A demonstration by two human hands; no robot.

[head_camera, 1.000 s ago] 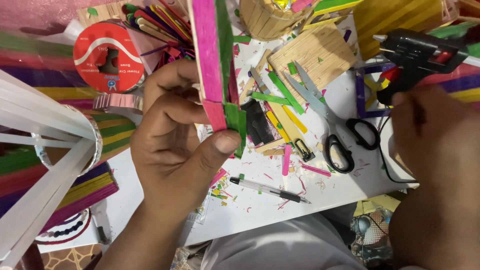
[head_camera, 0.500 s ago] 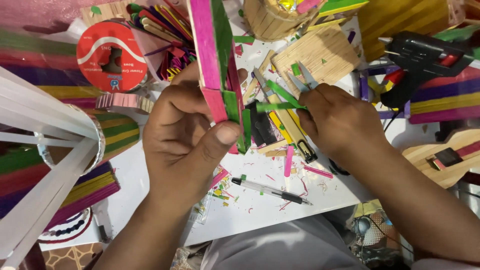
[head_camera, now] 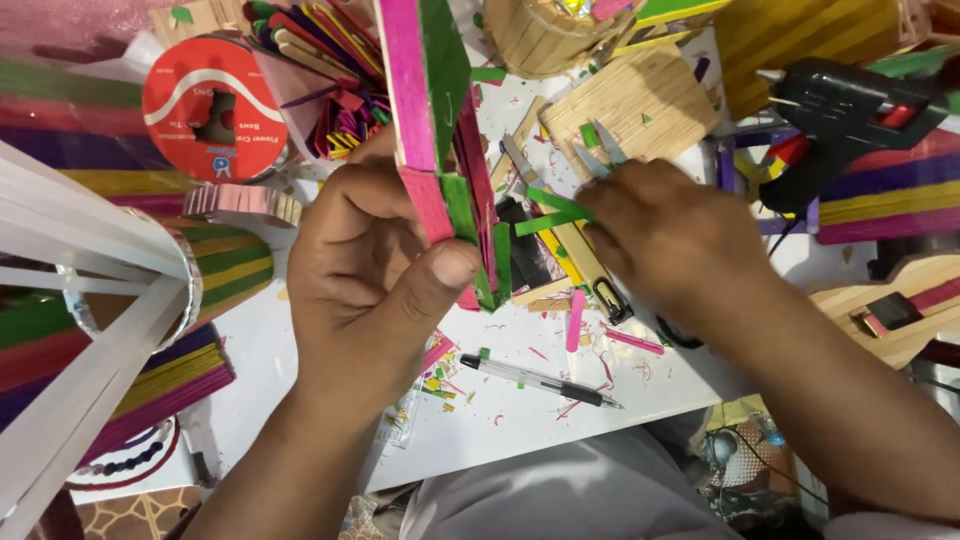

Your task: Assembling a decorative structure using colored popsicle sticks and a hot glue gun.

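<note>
The green sticks (head_camera: 553,210) were pinched at their right ends in the fingertips of the right hand (head_camera: 668,232), two thin strips lying nearly level, their long axis running leftward from those fingers toward the pink and green stick panel (head_camera: 425,120). Their free ends reached almost to the panel's lower edge; I could not tell whether they touched it. The left hand (head_camera: 375,285) gripped that panel, thumb (head_camera: 430,285) pressed flat on its near face and the other fingers curled behind, so the panel stood upright with its long axis pointing away from the wrist. So the strips lay crosswise to the panel, and the right hand was the nearer one to them.

Just below the right fingers lay scissors (head_camera: 560,185), mostly hidden under the hand, and nearer the body a pen (head_camera: 540,380) rested on the white table (head_camera: 300,360) among coloured scraps. Farther right sat a black glue gun (head_camera: 850,100); far left, a red ribbon spool (head_camera: 213,110).
</note>
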